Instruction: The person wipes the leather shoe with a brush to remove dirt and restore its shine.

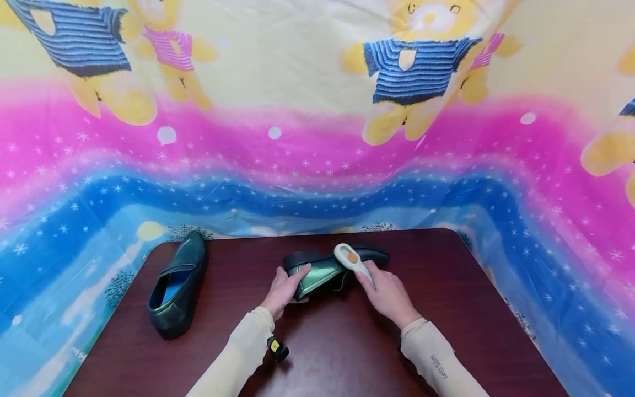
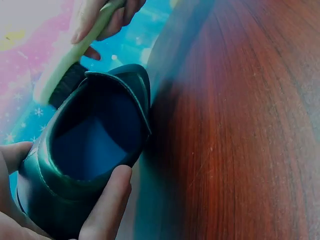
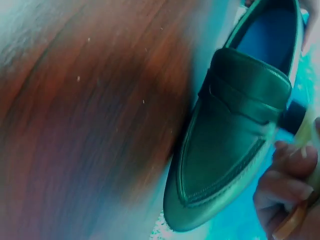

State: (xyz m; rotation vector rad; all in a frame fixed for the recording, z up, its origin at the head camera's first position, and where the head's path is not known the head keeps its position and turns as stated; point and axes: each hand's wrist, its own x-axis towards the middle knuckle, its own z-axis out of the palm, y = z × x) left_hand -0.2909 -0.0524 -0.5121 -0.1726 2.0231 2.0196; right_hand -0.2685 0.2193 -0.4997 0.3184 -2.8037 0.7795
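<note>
My left hand (image 1: 284, 289) grips a dark green loafer (image 1: 317, 278) at its heel, thumb on one side and fingers on the other. The shoe is tipped onto its side over the table, toe pointing right. In my right hand (image 1: 389, 292) is a pale-handled shoe brush (image 1: 354, 263). Its dark bristles (image 2: 69, 82) lie against the loafer's outer side in the left wrist view. The right wrist view shows the loafer's strap and pointed toe (image 3: 215, 170), with the right fingers (image 3: 282, 182) beside it. A blue insole (image 2: 90, 150) lines the shoe.
The matching loafer (image 1: 190, 264) stands upright at the left of the dark red wooden table (image 1: 337, 353), toe toward the back. A cloth printed with bears (image 1: 297, 160) hangs behind and around the table. A small black device (image 1: 278, 349) sits by the left wrist.
</note>
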